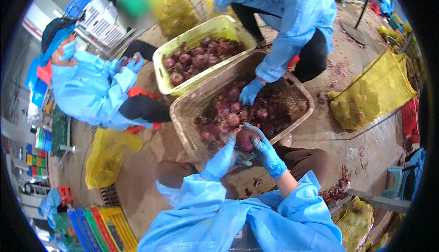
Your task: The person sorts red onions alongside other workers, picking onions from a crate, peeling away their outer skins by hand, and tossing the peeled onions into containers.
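Both my hands wear blue gloves and meet at the near edge of a brown plastic crate (181,128) of red onions (233,119). A large red onion (246,140) is gripped by my right hand (265,150), its fingers around the right side. My left hand (223,157) lies against the onion's left side, its fingers partly under it; some fingertips are hidden. Across the same crate, a co-worker's gloved hand (252,92) reaches down among the onions. Behind it stands a yellow-green crate (161,63), also holding red onions.
A co-worker in a blue gown (89,87) sits at the left, holding an onion. Another co-worker (295,22) crouches opposite. Yellow mesh sacks (370,94) stand right and behind. Coloured crates (103,228) are at lower left. Onion skins (339,70) litter the floor.
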Tool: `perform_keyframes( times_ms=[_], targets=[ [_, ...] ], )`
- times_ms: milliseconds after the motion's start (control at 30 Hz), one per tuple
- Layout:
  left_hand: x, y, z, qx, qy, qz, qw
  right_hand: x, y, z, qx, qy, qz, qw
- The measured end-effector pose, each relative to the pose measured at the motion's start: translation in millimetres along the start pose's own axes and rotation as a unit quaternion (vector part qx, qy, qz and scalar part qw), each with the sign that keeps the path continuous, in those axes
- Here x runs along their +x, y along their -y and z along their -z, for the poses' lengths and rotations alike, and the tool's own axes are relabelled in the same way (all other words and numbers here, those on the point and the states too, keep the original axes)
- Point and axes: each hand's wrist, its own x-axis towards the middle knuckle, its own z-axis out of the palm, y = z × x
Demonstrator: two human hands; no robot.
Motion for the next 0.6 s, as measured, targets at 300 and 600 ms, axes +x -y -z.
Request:
perform_keyframes(
  times_ms=[300,600],
  targets=[
    [13,8,63,-0.057,-0.161,-0.050,0.984,-35,105,85,0.338,-0.195,0.186,0.902],
    [4,24,91,-0.092,-0.318,-0.008,0.943,-111,407,244,-0.103,-0.485,0.416,0.762]
  ],
)
